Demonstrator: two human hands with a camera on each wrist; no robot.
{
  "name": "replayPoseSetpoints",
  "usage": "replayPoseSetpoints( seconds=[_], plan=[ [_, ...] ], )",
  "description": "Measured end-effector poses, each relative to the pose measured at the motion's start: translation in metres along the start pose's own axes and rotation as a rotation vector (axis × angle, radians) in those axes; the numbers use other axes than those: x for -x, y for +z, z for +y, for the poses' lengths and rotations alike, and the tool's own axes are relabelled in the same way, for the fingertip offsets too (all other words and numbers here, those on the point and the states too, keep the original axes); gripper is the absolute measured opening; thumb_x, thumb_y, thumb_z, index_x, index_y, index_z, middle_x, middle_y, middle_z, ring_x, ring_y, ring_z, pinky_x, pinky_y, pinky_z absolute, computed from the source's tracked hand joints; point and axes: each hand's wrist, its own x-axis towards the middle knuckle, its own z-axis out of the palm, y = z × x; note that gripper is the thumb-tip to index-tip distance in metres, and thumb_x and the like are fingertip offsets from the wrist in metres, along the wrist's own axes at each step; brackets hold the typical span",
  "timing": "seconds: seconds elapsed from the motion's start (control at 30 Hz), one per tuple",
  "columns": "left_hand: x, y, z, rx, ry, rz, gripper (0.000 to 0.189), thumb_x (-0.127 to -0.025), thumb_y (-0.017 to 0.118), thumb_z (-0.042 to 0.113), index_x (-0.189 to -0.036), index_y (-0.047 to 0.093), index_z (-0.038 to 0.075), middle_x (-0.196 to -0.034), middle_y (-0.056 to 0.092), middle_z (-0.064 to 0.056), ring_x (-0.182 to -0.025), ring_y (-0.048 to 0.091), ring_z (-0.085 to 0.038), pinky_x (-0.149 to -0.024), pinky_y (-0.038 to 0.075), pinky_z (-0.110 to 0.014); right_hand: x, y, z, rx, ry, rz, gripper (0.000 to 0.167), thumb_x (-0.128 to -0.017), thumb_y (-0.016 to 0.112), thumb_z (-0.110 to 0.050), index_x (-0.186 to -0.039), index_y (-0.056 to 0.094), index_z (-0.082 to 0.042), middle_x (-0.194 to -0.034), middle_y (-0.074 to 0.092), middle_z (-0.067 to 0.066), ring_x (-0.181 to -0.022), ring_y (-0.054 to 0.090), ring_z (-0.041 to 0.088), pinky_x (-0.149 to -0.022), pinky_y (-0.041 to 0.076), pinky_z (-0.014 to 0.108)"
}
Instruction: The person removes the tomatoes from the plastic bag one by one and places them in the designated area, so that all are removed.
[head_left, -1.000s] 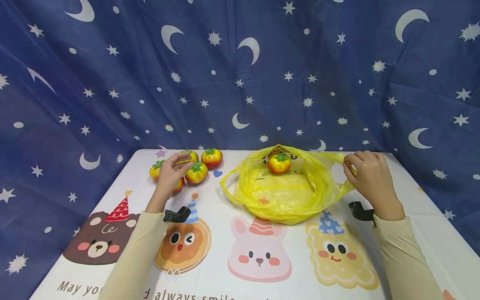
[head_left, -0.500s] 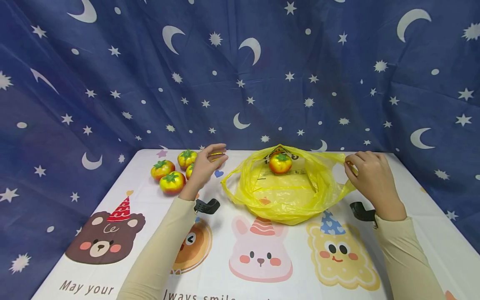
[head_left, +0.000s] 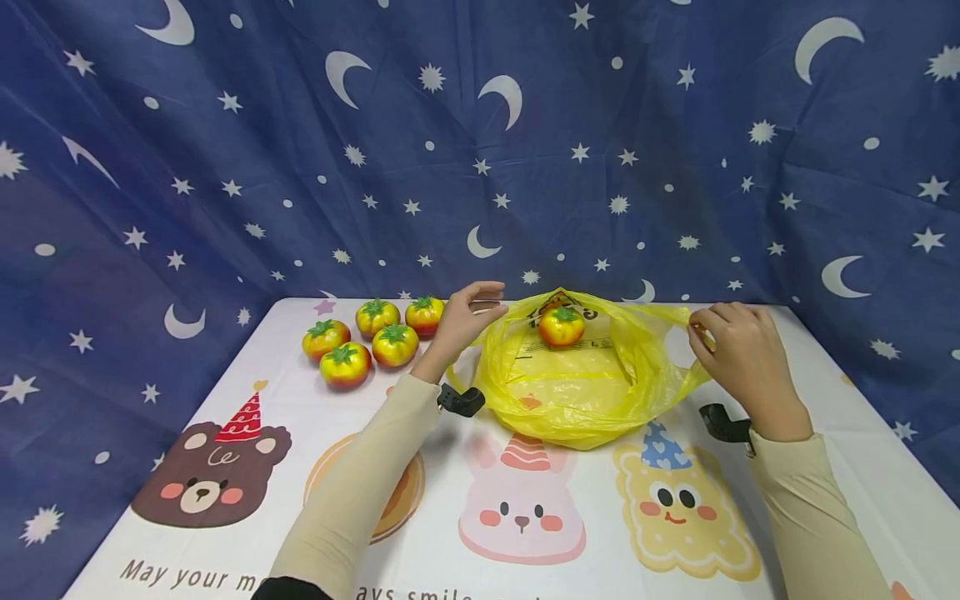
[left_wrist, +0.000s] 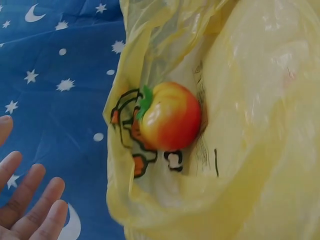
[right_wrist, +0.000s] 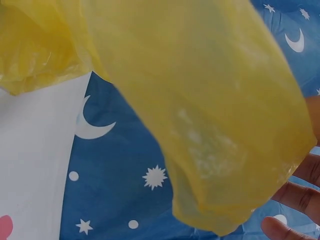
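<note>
A yellow plastic bag (head_left: 570, 417) lies with its mouth spread on the table. Inside it, toward the back, sits one red-and-yellow fruit (head_left: 561, 327) with a green leafy top, like a tomato or persimmon; the left wrist view shows the same fruit (left_wrist: 171, 116) against the bag's printed wall. My left hand (head_left: 467, 321) is over the bag's left side, its fingers (left_wrist: 31, 197) spread and holding nothing. At the bag's right, my right hand (head_left: 738, 350) holds the handle with bent fingers; part of that grip is hidden behind the yellow handle (right_wrist: 215, 150) in the right wrist view.
Several similar fruits (head_left: 345, 367) are grouped on the back left of the table. The white tablecloth (head_left: 172, 400) carries cartoon prints. A blue curtain (head_left: 405, 125) with moons and stars hangs directly behind the table.
My left hand has moved right, from above the grouped fruits to the bag's left edge. The right hand, the bag and the fruit inside stay in place.
</note>
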Motion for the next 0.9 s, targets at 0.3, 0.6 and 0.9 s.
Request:
replayPoseSetpoints(
  seconds=[0.3,0.6,0.9],
  plan=[
    [-0.015,0.025,0.000,-0.040,0.018,-0.034,0.036,-0.087,0.066,0.014,-0.122,0.060,0.009,-0.122,0.062,-0.014,-0.111,0.062,-0.027,-0.096,0.051,-0.035,0.002,0.000,0.000,-0.005,-0.001,-0.003,0.009,-0.073,0.072,0.000,-0.077,0.065,0.002,-0.073,0.066,0.018,-0.074,0.059,0.035,-0.075,0.044,0.052],
    [-0.023,0.051,-0.004,-0.130,-0.017,-0.060,0.039,-0.086,0.068,0.016,-0.123,0.059,0.008,-0.124,0.061,-0.011,-0.114,0.059,-0.027,-0.095,0.051,-0.033,0.001,0.000,0.000,-0.008,-0.014,0.006,0.008,-0.073,0.071,0.000,-0.077,0.065,0.002,-0.073,0.066,0.018,-0.075,0.059,0.035,-0.074,0.044,0.052],
    [-0.027,0.070,-0.009,-0.201,-0.021,-0.096,0.042,-0.086,0.068,0.017,-0.126,0.058,0.009,-0.129,0.059,-0.010,-0.119,0.055,-0.028,-0.099,0.048,-0.036,0.000,0.000,0.000,-0.012,-0.014,0.007,0.007,-0.074,0.071,0.000,-0.077,0.065,0.002,-0.073,0.066,0.018,-0.074,0.059,0.035,-0.074,0.044,0.052]
  ],
)
